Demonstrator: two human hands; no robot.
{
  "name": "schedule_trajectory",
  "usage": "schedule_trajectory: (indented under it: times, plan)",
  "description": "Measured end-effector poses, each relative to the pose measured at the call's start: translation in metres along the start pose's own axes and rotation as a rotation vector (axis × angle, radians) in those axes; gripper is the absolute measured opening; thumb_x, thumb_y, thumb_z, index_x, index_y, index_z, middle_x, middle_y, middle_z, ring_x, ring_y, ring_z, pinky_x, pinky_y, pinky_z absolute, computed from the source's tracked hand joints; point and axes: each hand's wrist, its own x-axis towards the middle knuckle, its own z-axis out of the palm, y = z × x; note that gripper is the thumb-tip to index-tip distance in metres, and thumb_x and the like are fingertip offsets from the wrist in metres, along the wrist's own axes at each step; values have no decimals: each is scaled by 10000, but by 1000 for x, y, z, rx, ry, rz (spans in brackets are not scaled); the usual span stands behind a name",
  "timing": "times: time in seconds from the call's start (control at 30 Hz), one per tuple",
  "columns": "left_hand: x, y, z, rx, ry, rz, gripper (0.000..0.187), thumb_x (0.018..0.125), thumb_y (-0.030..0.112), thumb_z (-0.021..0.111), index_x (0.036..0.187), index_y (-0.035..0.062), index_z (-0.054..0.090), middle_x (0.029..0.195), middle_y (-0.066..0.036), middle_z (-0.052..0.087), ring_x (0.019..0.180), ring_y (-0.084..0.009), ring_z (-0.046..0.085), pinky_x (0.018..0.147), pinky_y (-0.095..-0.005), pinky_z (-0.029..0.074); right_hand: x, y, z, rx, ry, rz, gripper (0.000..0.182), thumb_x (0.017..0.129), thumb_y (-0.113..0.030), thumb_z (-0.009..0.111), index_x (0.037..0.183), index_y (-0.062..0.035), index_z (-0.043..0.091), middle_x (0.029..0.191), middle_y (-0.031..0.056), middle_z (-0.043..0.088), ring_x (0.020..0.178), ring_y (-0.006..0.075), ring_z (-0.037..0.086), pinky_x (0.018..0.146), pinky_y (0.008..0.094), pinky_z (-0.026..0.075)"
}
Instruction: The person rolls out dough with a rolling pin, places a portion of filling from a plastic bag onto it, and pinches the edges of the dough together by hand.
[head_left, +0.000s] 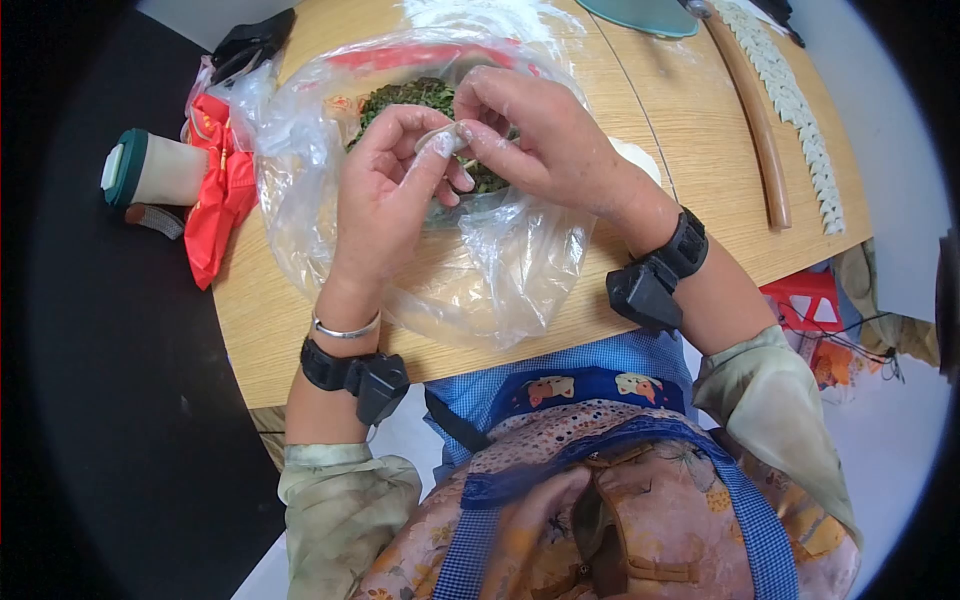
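Note:
My left hand (385, 185) and my right hand (545, 140) meet over a heap of chopped green filling (415, 95) in a clear plastic bag (310, 190). Between their fingertips is a small white dumpling (440, 140), partly covered by the fingers. Both hands are closed on it, thumbs and forefingers pinching its edge. White flour dusts the fingers. Under my right wrist, a round white dough wrapper (638, 158) shows in part on the table.
A brown wooden rolling pin (752, 120) lies right, beside a long row of white dumplings (790, 110). Flour (490, 14) is spread at the back, near a teal dish edge (645, 15). On the left are a red bag (222, 190) and a green-lidded cup (165, 168).

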Motion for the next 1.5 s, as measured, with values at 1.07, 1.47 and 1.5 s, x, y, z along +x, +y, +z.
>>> schedule_trajectory:
  times: [1.07,1.47,1.5]
  plan:
    - [-1,0,0,-9,198,152,112,977,120,620,1043,29,616,851,13,601,676,-15,505,573,-161,393,2,-4,-1,790,-176,488,159,970,-112,619,1089,-9,594,900,67,707,769,107,692,697,219,551]
    - [-2,-1,4,268,98,224,70,957,89,608,951,26,579,803,25,574,726,-19,505,619,-177,389,3,-4,-6,928,-23,492,163,963,-105,629,1059,20,588,865,102,709,718,121,689,644,219,544]
    - [-2,-3,4,288,97,250,69,935,68,633,944,27,579,800,28,575,724,-16,511,615,-177,392,3,-4,-7,925,-41,504,193,957,-131,641,1074,11,582,884,84,696,731,114,681,675,225,550]
